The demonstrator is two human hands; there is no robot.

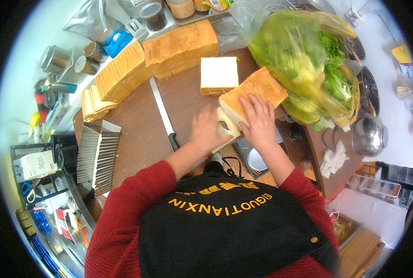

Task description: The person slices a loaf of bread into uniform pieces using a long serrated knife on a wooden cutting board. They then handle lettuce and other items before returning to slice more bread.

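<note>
My right hand (260, 120) rests on a bread loaf (258, 87), its fingers on the brown crust and its thumb down the near side. At the loaf's near end, a pale piece of bread (236, 130) lies by the table edge, with a dark gap showing in it. My left hand (206, 130) is blurred and sits against this piece, thumb and fingers apart; whether it grips the bread is unclear. Just behind the loaf is a squared stack of white bread slices (219, 73). Left of my left hand lies a serrated bread knife (162, 107) with a black handle.
Sliced loaves (182, 45) line the back of the brown table (137, 128). A slotted metal bread-slicing guide (98, 153) stands at left. A yellowish plastic bag of lettuce (304, 66) crowds the right side. Farther right are a crumpled white cloth (334, 160) and a metal bowl (368, 135).
</note>
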